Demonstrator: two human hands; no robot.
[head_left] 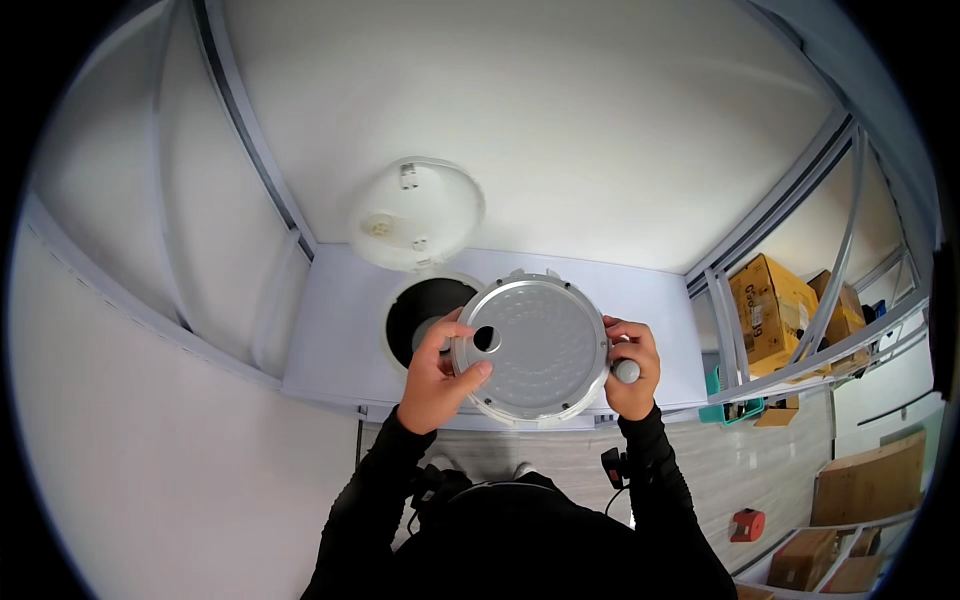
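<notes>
Both my hands hold a round grey disc (545, 345) with a pale rim, small screws around its edge and a dimpled face. It hangs over the front of a white counter (665, 345). My left hand (432, 385) grips its left edge, with fingers and thumb on either side of a round dark hole (485, 338). On the opposite edge my right hand (635, 375) is closed, beside a short grey knob-like end (626, 371). Behind the disc, partly hidden by it, is a round dark opening (415, 305) with a pale rim. A raised white domed lid (430, 215) stands above that opening.
White panels (540, 130) in metal frames enclose the counter at the back and sides. Off to the right are yellow cardboard boxes (765, 315), a teal bin (722, 412) and a shelf with brown boxes (805, 558). A red object (747, 525) sits on the floor.
</notes>
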